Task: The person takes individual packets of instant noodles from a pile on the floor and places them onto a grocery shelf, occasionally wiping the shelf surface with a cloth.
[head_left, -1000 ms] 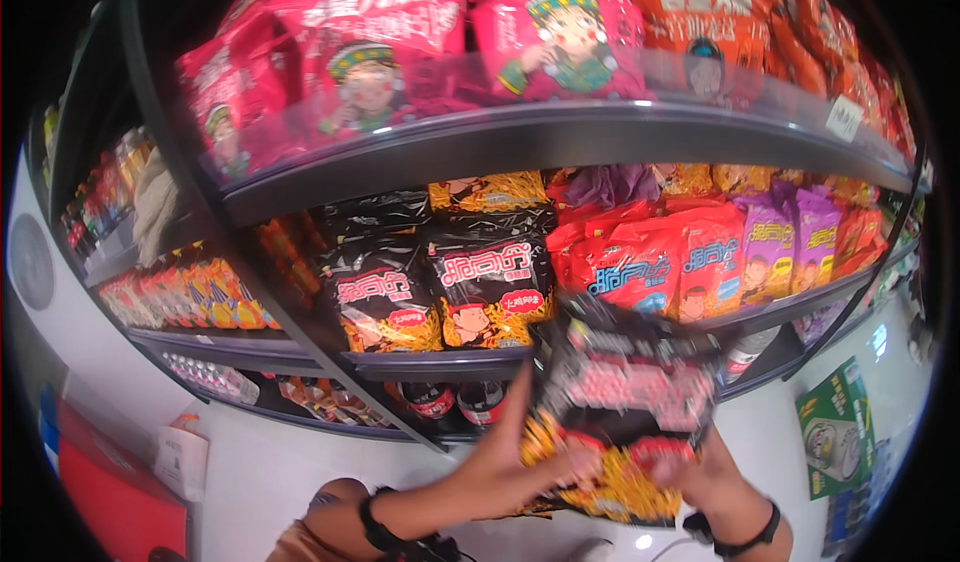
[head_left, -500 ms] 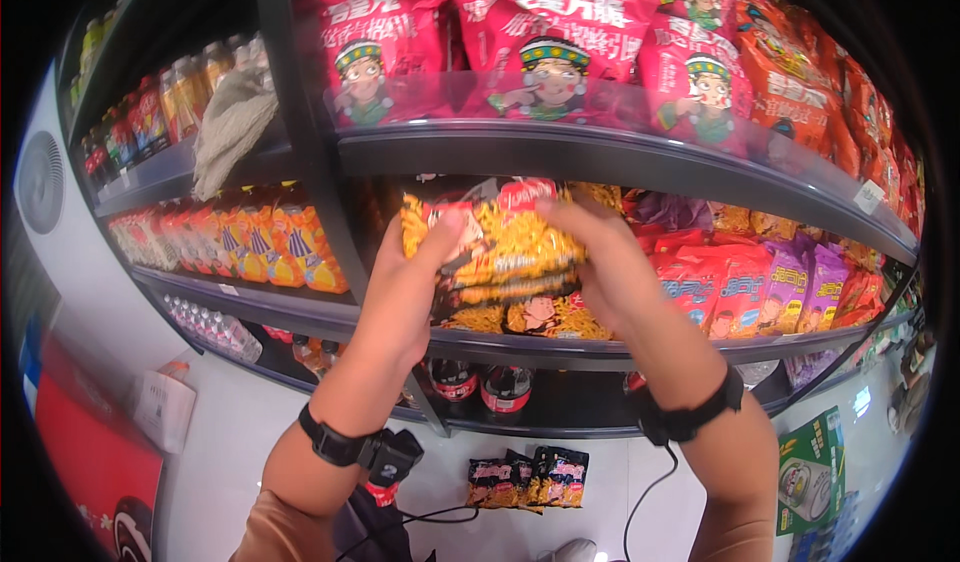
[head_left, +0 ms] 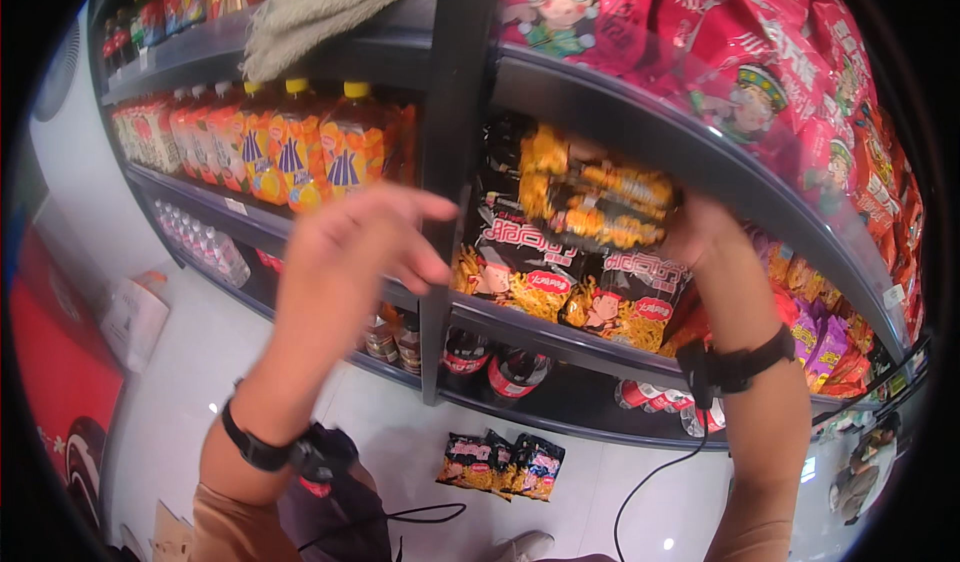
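Note:
My right hand (head_left: 704, 228) grips a stack of black-and-yellow snack packets (head_left: 598, 200) at its right end, inside the middle shelf bay. Behind and below the stack, upright black snack packets (head_left: 520, 274) with noodle-like pictures line the bay's front edge. My left hand (head_left: 365, 234), slightly blurred, holds nothing; its fingers are apart and point right, in front of the dark shelf post (head_left: 452, 92). More black snack packets (head_left: 503, 465) lie in a small overlapping group on the floor below.
Orange drink bottles (head_left: 350, 147) fill the shelf left of the post. Above it a grey cloth (head_left: 330, 10) hangs over the edge. Big pink snack bags (head_left: 740, 47) crowd the upper right shelf. Dark bottles (head_left: 515, 372) stand at the bottom. A cable (head_left: 640, 487) trails from my right wrist strap.
My left hand has let go of the packets and drawn back to the left. My right hand has carried the stack deeper into the bay. The view has turned toward the left shelves.

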`<state>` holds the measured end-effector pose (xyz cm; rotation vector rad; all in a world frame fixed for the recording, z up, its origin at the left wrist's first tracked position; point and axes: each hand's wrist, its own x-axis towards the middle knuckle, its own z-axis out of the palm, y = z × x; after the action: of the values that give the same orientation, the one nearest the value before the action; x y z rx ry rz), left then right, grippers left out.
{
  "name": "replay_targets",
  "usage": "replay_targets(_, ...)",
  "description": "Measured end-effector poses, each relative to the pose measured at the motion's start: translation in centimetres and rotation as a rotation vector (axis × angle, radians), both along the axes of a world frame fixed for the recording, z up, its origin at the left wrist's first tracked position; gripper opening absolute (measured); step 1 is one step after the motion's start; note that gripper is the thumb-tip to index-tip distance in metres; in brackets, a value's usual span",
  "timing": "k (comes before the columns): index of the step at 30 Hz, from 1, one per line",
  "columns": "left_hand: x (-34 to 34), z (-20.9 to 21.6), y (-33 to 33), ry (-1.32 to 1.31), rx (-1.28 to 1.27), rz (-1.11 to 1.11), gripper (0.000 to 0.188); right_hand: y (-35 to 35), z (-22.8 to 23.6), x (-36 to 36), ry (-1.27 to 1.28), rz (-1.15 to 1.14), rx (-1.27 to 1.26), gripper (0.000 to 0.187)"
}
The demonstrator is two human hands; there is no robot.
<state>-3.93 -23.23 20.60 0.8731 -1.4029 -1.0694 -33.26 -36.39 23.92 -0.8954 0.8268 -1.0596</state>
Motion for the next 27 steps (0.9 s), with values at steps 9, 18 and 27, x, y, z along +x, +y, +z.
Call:
replay_targets(9,0.2,-0.3,-12.8,0.209,0.084,0.025,0.029,-6.6,-0.4,3.5,-0.065,-0.144,-0.249,0.026)
replay_targets(18,-0.9,-0.6,-20.9,0.256,0.145,-0.355,0.02,-6.4,0.4,5.9,0.161,-0.334,-0.072,0.042)
replay_targets(27,-2.8,-0.9,-23.5,0.004,0.01,-0.149,0.024,-13.7,-0.6,4.7,0.251,-0.22,-0.226,0.038)
